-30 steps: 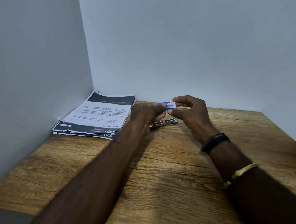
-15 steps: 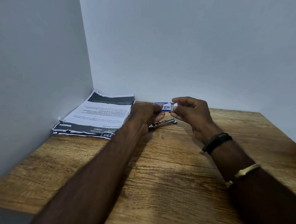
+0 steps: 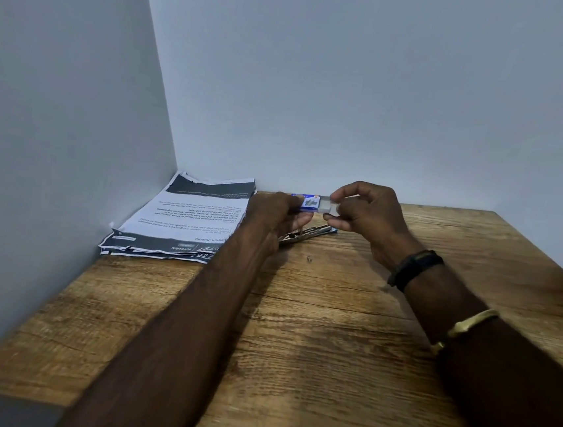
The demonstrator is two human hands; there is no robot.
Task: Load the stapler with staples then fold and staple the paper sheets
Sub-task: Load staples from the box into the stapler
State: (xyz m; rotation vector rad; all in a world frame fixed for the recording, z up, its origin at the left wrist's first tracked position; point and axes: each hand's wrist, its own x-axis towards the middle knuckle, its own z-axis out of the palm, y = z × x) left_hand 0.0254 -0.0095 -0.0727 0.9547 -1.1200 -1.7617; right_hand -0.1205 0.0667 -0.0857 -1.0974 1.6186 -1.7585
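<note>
Left grip (image 3: pixel 275 212) around staple box (image 3: pixel 308 203), right grip (image 3: pixel 368 213) fingertip-tight on its drawer (image 3: pixel 326 206)

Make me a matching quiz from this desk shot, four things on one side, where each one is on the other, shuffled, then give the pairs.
Things:
1 staple box
2 stapler
3 paper sheets
4 black wristband

Places:
A stacked at the far left corner of the table
B on the right wrist
C pinched between left hand and right hand
D lying flat beneath the hands

Pairs: 1-C, 2-D, 3-A, 4-B
</note>
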